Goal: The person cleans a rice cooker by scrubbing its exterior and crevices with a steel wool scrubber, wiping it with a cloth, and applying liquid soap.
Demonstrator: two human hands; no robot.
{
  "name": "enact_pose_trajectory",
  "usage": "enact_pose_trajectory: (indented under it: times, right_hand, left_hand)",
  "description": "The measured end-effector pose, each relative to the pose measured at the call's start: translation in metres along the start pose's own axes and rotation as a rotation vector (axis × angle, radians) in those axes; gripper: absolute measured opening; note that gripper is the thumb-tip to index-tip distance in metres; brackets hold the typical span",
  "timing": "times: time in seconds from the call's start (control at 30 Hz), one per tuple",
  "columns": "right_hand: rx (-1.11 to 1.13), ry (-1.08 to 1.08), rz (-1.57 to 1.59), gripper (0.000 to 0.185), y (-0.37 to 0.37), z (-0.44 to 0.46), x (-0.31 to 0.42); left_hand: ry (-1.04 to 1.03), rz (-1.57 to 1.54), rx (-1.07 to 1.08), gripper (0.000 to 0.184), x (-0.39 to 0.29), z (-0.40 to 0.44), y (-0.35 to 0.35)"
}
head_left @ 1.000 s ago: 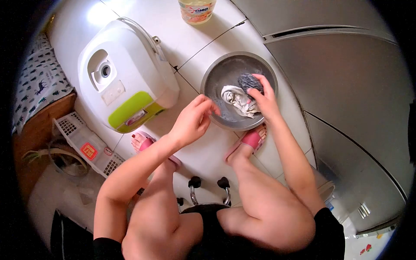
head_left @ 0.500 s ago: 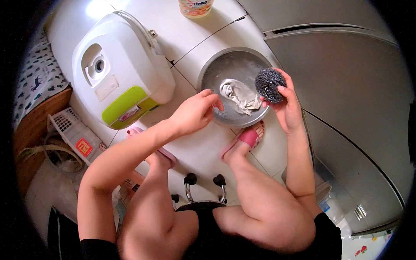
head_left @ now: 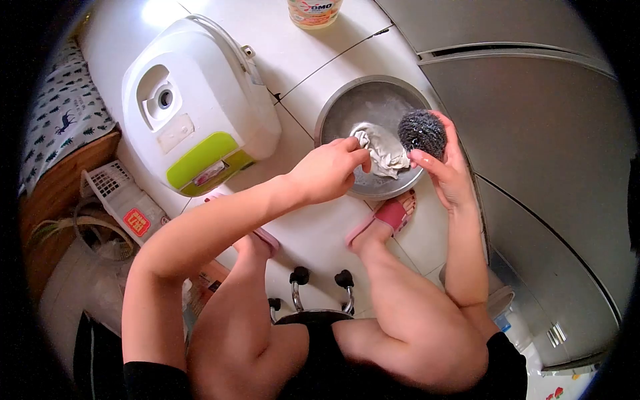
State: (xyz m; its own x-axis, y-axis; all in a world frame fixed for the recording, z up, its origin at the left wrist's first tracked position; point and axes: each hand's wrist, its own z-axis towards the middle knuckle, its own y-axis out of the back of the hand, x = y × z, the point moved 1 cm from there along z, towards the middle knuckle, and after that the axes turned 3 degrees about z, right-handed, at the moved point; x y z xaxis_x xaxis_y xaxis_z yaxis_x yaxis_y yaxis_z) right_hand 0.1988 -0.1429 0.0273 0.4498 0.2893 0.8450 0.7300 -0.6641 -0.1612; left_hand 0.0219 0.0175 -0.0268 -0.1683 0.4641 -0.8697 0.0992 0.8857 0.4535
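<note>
A dark steel wool scrubber is gripped in my right hand, its fingers behind and thumb across the lower edge. It is held above the right side of a grey metal basin. Inside the basin lies a crumpled whitish cloth, partly covered by the scrubber. My left hand hovers by the basin's lower left rim with its fingers curled inward, near the cloth. Whatever those fingers may hold is hidden.
A white rice cooker with a green panel lies on the tiles at left. An OMO container stands beyond the basin. Grey cabinet doors bound the right side. A white plastic basket sits at lower left.
My left hand has shifted right, closer to the scrubber and over the basin's edge. My right hand still holds the scrubber, now turned slightly. The whole view has moved a little.
</note>
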Motion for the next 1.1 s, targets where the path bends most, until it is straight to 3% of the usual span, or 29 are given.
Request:
enact_pose_trajectory:
  times: [0.13, 0.47, 0.57, 0.8, 0.93, 0.97, 1.0, 1.03, 1.07, 1.1]
  right_hand:
    - [-0.037, -0.073, -0.002, 0.069, 0.001, 0.001, -0.005]
    - [-0.092, 0.136, -0.259, 0.049, 0.006, 0.006, 0.0]
    - [-0.108, 0.048, -0.201, 0.049, 0.007, 0.006, 0.016]
    - [-0.035, 0.259, -0.258, 0.061, -0.002, -0.031, 0.097]
    - [0.154, 0.145, 0.19, 0.066, 0.028, -0.017, 0.066]
    - [0.095, 0.055, 0.245, 0.064, 0.029, -0.005, 0.039]
    - [-0.061, -0.056, -0.075, 0.053, 0.023, 0.016, 0.017]
    - [-0.236, 0.136, -0.687, 0.045, 0.033, 0.033, -0.024]
    - [-0.315, 0.332, -1.048, 0.041, 0.03, 0.034, -0.042]
    - [-0.33, 0.1, -0.919, 0.045, 0.042, 0.039, -0.061]
  left_hand:
    - [0.074, -0.04, -0.024, 0.032, -0.001, -0.013, 0.005]
    - [0.115, -0.107, -0.003, 0.03, 0.004, -0.023, -0.003]
    - [0.131, -0.096, -0.005, 0.031, 0.004, -0.025, -0.003]
    - [0.15, -0.112, 0.011, 0.031, 0.005, -0.027, -0.004]
    - [0.125, -0.102, -0.013, 0.029, 0.004, -0.027, -0.006]
    - [0.112, -0.096, -0.027, 0.028, 0.005, -0.027, -0.007]
    - [0.12, -0.09, -0.025, 0.028, 0.006, -0.028, -0.008]
    - [0.128, -0.082, -0.023, 0.028, 0.007, -0.029, -0.009]
    - [0.134, -0.079, -0.016, 0.028, 0.007, -0.029, -0.012]
    - [0.123, -0.081, -0.015, 0.029, 0.007, -0.029, -0.015]
